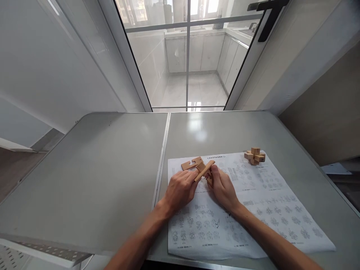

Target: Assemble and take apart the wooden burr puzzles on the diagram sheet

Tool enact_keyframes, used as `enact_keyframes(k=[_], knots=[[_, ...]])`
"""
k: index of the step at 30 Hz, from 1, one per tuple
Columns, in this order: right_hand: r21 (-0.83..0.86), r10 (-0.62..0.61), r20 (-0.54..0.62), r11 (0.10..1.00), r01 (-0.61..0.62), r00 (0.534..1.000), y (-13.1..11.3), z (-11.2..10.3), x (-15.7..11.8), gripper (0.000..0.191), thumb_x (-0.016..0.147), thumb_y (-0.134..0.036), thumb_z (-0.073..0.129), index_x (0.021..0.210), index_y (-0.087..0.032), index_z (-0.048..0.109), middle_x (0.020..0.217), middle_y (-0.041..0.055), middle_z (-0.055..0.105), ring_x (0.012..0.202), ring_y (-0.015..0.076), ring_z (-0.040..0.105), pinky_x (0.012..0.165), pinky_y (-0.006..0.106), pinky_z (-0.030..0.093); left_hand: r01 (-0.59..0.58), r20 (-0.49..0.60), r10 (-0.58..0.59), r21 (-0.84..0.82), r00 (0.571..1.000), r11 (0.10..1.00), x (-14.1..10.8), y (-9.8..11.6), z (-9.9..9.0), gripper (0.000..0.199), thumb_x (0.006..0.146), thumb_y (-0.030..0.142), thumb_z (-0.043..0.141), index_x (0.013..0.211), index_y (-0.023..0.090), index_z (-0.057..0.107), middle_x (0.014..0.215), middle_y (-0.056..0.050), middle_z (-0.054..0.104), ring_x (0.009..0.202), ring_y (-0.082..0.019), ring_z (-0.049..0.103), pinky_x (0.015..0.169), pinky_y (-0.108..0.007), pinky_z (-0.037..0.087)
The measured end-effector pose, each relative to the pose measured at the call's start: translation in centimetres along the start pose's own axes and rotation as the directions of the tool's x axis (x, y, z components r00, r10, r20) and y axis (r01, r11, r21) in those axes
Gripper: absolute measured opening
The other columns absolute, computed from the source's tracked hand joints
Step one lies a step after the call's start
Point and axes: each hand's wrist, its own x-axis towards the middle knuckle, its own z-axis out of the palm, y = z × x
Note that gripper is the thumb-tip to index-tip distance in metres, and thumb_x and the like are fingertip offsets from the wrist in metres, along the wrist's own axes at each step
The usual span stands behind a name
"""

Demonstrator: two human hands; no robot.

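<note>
Several light wooden puzzle pieces (204,170) are crossed together between my two hands, above a printed sheet. My left hand (181,189) is closed on their left side, fingers wrapped round a slanting bar. My right hand (224,186) grips the same pieces from the right, thumb on top near the bar's upper end. Just behind my left hand, a flat notched wooden piece (189,164) lies on the sheet. An assembled wooden block puzzle (254,156) stands at the sheet's top right corner.
The large paper sheet (247,202) with printed diagrams covers much of the grey table's (126,165) right half. A pale seam divides the tabletop. Behind the table is a glass door (187,67) with a black handle (267,18).
</note>
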Motion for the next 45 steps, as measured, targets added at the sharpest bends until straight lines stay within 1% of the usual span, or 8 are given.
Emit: enact_keyframes(k=[6,12,21,29,33,36,41,45], knots=[[0.022,0.026,-0.002,0.999,-0.026,1.000,-0.1,-0.1,0.0,0.067,0.105,-0.078,0.028,0.068,-0.026,0.044,0.058,-0.0016,0.045,0.055,0.0173,0.041,0.054,0.032,0.035,-0.021,0.037,0.020,0.035,0.999,0.999,0.3,0.2,-0.1,0.018,0.111,0.024,0.045,0.103,0.019,0.061,0.079,-0.003,0.069,0.073,-0.021,0.069,0.069,-0.034,0.049],[0.059,0.044,0.018,0.997,-0.045,0.999,0.0,-0.1,0.2,0.065,0.106,-0.078,0.029,0.069,-0.026,0.042,0.061,-0.0015,0.045,0.056,0.0173,0.040,0.054,0.031,0.036,-0.004,0.003,0.004,0.018,1.000,1.000,0.4,0.6,0.0,0.019,0.111,0.022,0.043,0.110,0.018,0.062,0.084,-0.005,0.073,0.076,-0.023,0.072,0.069,-0.035,0.052],[0.160,0.053,0.182,0.984,-0.083,0.982,-0.2,-0.6,0.6,0.059,0.105,-0.075,0.038,0.075,-0.026,0.045,0.063,-0.0038,0.041,0.053,0.0159,0.037,0.048,0.029,0.032,0.130,0.004,-0.130,-0.132,0.991,0.983,0.4,0.7,-0.1,0.022,0.111,0.026,0.046,0.113,0.017,0.067,0.098,-0.009,0.080,0.089,-0.025,0.077,0.079,-0.037,0.059],[0.214,0.088,0.284,0.965,-0.153,0.955,-1.1,-1.2,0.7,0.051,0.101,-0.068,0.057,0.078,-0.023,0.053,0.062,-0.0060,0.039,0.052,0.0130,0.033,0.048,0.029,0.026,0.254,-0.025,-0.270,-0.270,0.962,0.929,0.5,1.1,-0.7,0.029,0.110,0.029,0.048,0.088,0.021,0.065,0.079,-0.003,0.074,0.068,-0.017,0.069,0.068,-0.029,0.054],[0.352,0.131,0.365,0.897,-0.267,0.922,-1.6,-1.5,0.9,0.048,0.102,-0.064,0.059,0.078,-0.023,0.052,0.055,-0.0082,0.037,0.047,0.0113,0.027,0.046,0.028,0.021,0.278,-0.024,-0.299,-0.300,0.954,0.912,0.3,1.2,-0.4,0.017,0.107,0.029,0.053,0.119,0.021,0.063,0.083,-0.001,0.073,0.065,-0.014,0.064,0.065,-0.027,0.053],[0.458,0.134,0.441,0.817,-0.351,0.887,-1.8,-1.6,1.1,0.046,0.101,-0.063,0.058,0.078,-0.023,0.051,0.049,-0.0107,0.031,0.044,0.0100,0.018,0.044,0.027,0.017,0.301,-0.046,-0.338,-0.355,0.940,0.885,0.1,1.1,-0.2,0.045,0.100,0.023,0.060,0.144,0.024,0.046,0.097,-0.001,0.072,0.071,-0.014,0.065,0.069,-0.028,0.056],[0.474,0.129,0.600,0.738,-0.480,0.790,-1.4,-2.1,1.2,0.052,0.101,-0.060,0.057,0.067,-0.025,0.040,0.044,-0.0118,0.025,0.043,0.0089,0.012,0.047,0.027,0.017,0.197,-0.083,-0.261,-0.450,0.962,0.871,0.3,1.2,-0.9,0.071,0.087,0.019,0.071,0.150,0.021,0.039,0.132,-0.015,0.063,0.114,-0.026,0.066,0.097,-0.043,0.059],[0.445,0.083,0.743,0.680,-0.583,0.664,-0.8,-2.5,1.1,0.055,0.101,-0.058,0.059,0.064,-0.025,0.036,0.045,-0.0135,0.019,0.042,0.0070,0.009,0.045,0.026,0.015,0.095,-0.036,-0.139,-0.567,0.990,0.818,0.7,1.5,-1.9,0.065,0.092,0.033,0.076,0.149,0.024,0.046,0.151,-0.019,0.054,0.146,-0.035,0.051,0.118,-0.056,0.047]])
